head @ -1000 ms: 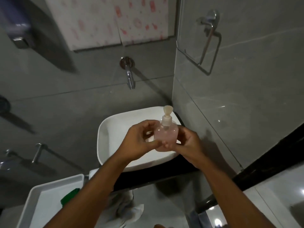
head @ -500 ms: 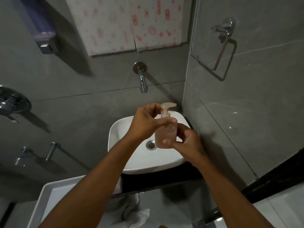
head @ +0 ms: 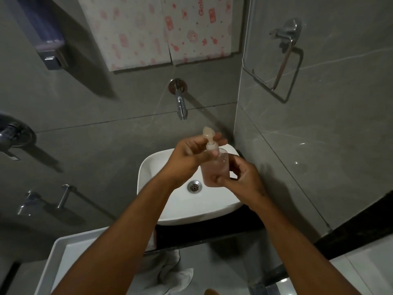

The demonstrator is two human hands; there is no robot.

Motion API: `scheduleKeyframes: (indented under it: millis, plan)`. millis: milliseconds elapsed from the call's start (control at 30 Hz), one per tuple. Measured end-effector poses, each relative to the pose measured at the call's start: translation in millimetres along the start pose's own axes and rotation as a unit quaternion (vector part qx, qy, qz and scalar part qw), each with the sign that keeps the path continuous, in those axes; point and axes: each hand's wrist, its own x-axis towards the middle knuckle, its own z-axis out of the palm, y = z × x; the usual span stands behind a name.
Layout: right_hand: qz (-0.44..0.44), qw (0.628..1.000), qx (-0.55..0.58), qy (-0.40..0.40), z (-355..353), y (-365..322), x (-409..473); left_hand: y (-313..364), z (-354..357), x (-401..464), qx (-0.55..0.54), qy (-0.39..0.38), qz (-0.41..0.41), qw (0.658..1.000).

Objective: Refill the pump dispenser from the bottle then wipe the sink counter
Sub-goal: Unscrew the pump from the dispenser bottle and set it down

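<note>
A clear pump dispenser [head: 214, 167] with pale pink liquid is held upright above the white sink basin [head: 161, 213]. My right hand [head: 240, 177] grips its lower body from the right. My left hand [head: 189, 156] pinches the pump collar at the neck, with the pump head [head: 208, 132] sticking up above the fingers. The dark sink counter [head: 212, 233] runs under the basin's front edge. No refill bottle shows in this view.
A wall tap [head: 180, 105] hangs over the basin. A white tray [head: 61, 256] sits at the lower left. A white cloth [head: 180, 277] hangs below the counter. A towel ring [head: 282, 60] is on the right wall, a soap holder [head: 51, 54] at the upper left.
The dispenser has risen a little over the basin. My left hand moved from the bottle's body up to the pump collar, and the pump head has turned round.
</note>
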Motion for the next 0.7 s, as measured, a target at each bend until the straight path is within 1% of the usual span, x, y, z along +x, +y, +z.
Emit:
scheduleKeyframes:
  millis: [100, 133, 167, 200, 267, 300, 333, 367, 467, 500, 600, 633, 667, 700]
  plan:
    - [0.009, 1.0, 0.003, 0.001, 2, 0, 0, 3, 12, 4, 0.076, 0.129, 0.001, 0.989]
    - [0.011, 1.0, 0.0, 0.002, 3, 1, 0, 2, 15, 5, 0.099, 0.15, -0.002, 0.984]
    - [0.012, 1.0, -0.001, 0.002, 4, 2, 0, 0, 18, 6, 0.113, 0.141, -0.002, 0.983]
    - [0.014, 1.0, 0.0, 0.005, 5, 3, 0, -1, 19, 5, 0.106, 0.11, -0.001, 0.988]
    - [0.014, 1.0, 0.006, 0.012, 3, 3, -2, -1, 14, 1, 0.037, 0.033, -0.01, 0.999]
    - [0.01, 1.0, 0.005, 0.015, 0, 4, -2, 0, 11, -1, 0.001, 0.005, -0.009, 1.0]
    - [0.005, 1.0, 0.002, 0.017, -2, 4, -3, 1, 8, -2, -0.017, -0.007, -0.006, 1.0]
    - [0.003, 1.0, 0.001, 0.016, -4, 3, -3, 3, 8, -2, -0.009, 0.006, 0.0, 1.0]
    - [0.004, 1.0, 0.003, 0.012, -4, 2, -3, 5, 15, 2, 0.08, 0.099, 0.013, 0.992]
    - [0.005, 1.0, 0.004, 0.012, -2, 2, -2, 5, 17, 4, 0.087, 0.1, 0.014, 0.991]
    - [0.003, 1.0, 0.009, 0.013, -1, 4, -2, 7, 13, 3, 0.032, 0.012, 0.005, 0.999]
    - [-0.002, 1.0, 0.009, 0.011, -2, 5, -3, 6, 12, 3, 0.02, 0.003, 0.005, 1.0]
    - [-0.005, 1.0, 0.008, 0.009, -3, 5, -3, 5, 12, 3, 0.025, 0.014, 0.009, 1.0]
    - [-0.004, 1.0, 0.007, 0.008, -3, 5, -3, 4, 14, 3, 0.051, 0.042, 0.017, 0.998]
